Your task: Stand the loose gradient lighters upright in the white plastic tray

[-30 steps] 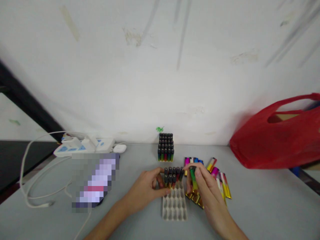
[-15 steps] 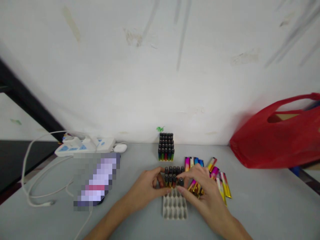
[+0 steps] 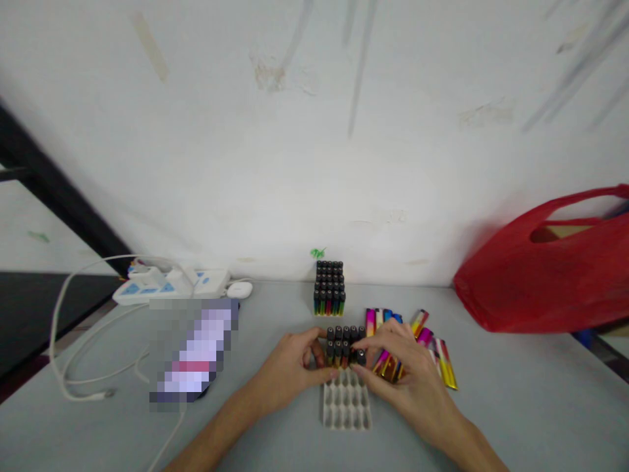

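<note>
A pale slotted tray [image 3: 346, 416] lies in front of me, its two far rows mostly filled with upright black-topped lighters [image 3: 338, 351]. My left hand [image 3: 299, 360] is closed around the left side of the tray and its standing lighters, thumb in front. Between the thumb and fingertips of my right hand [image 3: 405, 364] is one black-topped lighter [image 3: 361, 357], slightly tilted, at the right end of the second row. Its lower body is hidden. Beside and partly behind that hand lie loose shiny lighters [image 3: 446, 367] in pink, blue, red and yellow.
A block of upright lighters [image 3: 329, 288] stands by the wall. On the left are a pixelated phone [image 3: 199, 351], a white power strip [image 3: 171, 286], a small white case [image 3: 240, 290] and loose cables [image 3: 61, 341]. A red bag [image 3: 535, 282] sits at right.
The view has shifted slightly. The lighter in my right hand leans a little more and sits slightly farther right from its row. My left hand keeps its hold.
</note>
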The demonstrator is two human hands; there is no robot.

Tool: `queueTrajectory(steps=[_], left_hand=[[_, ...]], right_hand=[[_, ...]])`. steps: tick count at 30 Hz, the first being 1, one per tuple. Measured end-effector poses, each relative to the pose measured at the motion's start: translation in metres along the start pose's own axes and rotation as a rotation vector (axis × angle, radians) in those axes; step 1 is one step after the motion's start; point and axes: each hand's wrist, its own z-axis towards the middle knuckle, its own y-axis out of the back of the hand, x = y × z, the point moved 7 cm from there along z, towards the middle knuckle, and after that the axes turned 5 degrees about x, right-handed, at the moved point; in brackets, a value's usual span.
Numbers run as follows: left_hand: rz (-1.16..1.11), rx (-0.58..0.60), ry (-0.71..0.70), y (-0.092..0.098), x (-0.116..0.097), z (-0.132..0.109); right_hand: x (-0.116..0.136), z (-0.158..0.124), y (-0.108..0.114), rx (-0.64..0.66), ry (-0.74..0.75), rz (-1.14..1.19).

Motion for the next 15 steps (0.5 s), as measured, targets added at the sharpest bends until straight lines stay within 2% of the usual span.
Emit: queueTrajectory(steps=[15], left_hand=[[-0.002, 0.002, -0.003, -0.0001, 0.0033, 0.0007]], right_hand=[[-0.0075, -0.0008, 0.0008, -0.019, -0.043, 0.050]])
